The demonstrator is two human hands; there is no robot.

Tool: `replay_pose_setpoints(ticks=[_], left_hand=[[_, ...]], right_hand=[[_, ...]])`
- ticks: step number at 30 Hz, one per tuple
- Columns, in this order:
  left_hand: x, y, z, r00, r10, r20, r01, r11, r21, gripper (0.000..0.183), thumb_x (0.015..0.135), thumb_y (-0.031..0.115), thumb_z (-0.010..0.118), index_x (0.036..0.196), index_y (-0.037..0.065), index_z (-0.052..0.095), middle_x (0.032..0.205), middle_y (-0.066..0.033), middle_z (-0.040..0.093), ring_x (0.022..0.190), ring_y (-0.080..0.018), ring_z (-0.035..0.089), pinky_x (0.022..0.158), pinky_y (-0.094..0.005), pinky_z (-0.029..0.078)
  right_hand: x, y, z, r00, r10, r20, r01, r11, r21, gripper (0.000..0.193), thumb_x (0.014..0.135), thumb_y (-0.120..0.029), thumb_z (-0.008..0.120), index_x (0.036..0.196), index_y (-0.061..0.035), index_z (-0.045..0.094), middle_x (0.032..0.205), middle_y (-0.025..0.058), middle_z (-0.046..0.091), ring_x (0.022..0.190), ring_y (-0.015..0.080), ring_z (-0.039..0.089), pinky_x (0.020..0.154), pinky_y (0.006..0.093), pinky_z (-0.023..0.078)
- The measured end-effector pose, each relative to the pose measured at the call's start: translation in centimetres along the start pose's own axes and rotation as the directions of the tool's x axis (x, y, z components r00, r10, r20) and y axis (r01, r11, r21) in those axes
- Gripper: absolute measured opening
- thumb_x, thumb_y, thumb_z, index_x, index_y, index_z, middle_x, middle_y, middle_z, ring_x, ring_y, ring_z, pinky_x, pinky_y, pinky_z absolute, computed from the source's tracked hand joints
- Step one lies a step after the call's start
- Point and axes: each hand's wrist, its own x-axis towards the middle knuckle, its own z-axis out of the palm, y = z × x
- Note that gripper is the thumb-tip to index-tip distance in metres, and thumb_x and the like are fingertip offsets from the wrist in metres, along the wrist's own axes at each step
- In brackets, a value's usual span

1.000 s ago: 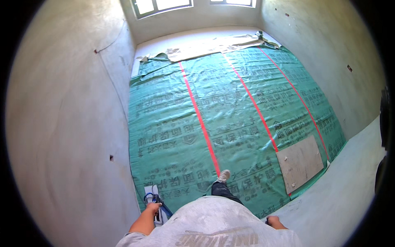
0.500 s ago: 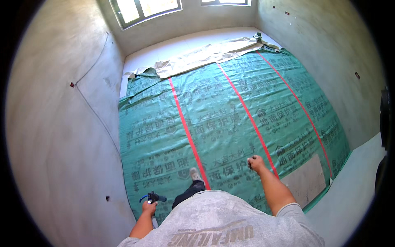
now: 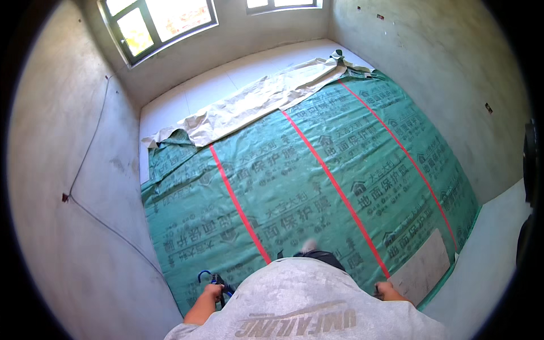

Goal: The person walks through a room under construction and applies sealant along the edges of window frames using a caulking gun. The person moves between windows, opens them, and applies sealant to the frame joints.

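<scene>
My left hand [image 3: 213,292] is low at the left, closed around a black hand-held tool [image 3: 219,280] with a curved blue piece on top. Part of the tool is hidden behind my hand and shirt. Low at the right, my right hand [image 3: 386,290] is closed, with something small and dark at its fingers that I cannot make out. Under both hands spreads a green printed floor protection sheet [image 3: 272,195]. A light shoe [image 3: 309,246] shows ahead of my body, on the sheet.
Red tape strips [image 3: 323,161] run along the green sheet. A pale flat panel [image 3: 422,269] lies at the near right. The sheet's far edge is folded back, showing a beige underside [image 3: 243,110]. Pale floor tiles [image 3: 207,90] lie beyond. A cable [image 3: 107,224] hangs along the left wall.
I have stepped forward, and the folded sheet edge appears nearer. My right hand has swung back toward my body. The tool stays in my left hand.
</scene>
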Motion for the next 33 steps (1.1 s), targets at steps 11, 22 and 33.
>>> replay_pose_setpoints(ticks=[11,22,33], left_hand=[[4.0,36.8,-2.3,0.865,0.239,-0.441,-0.282,0.959,-0.033,0.053,0.082,0.032,0.083,0.117,-0.004,0.068,0.112,-0.0255,0.073,0.105,-0.0392,0.071,0.092,-0.0459,0.054],[18.7,67.3,-5.8,0.926,0.144,-0.348,-0.126,0.989,0.074,0.053,0.082,0.038,0.084,0.112,-0.004,0.072,0.115,-0.0243,0.073,0.107,-0.0398,0.071,0.091,-0.0469,0.055],[27.5,104.2,-12.0,0.999,-0.028,-0.023,0.03,0.998,0.047,0.032,0.087,0.029,0.081,0.084,0.0,0.066,0.065,-0.0103,0.056,0.051,-0.0218,0.053,0.044,-0.041,0.041]], right_hand=[[9.7,-52.1,12.9,0.96,-0.259,0.105,0.265,0.963,-0.052,0.022,0.091,-0.016,0.071,0.103,0.0009,0.066,0.075,0.0118,0.064,0.058,0.0266,0.061,0.047,0.0447,0.048],[-10.9,-106.6,33.8,0.324,-0.888,0.326,0.88,0.409,0.241,0.015,0.093,-0.018,0.069,0.089,-0.0036,0.067,0.075,0.0058,0.067,0.063,0.0145,0.063,0.057,0.0318,0.051],[12.4,-98.6,24.7,0.996,0.001,-0.086,0.01,0.992,0.126,0.037,0.088,-0.024,0.063,0.112,0.0036,0.072,0.107,0.0191,0.072,0.097,0.0327,0.069,0.087,0.0456,0.056]])
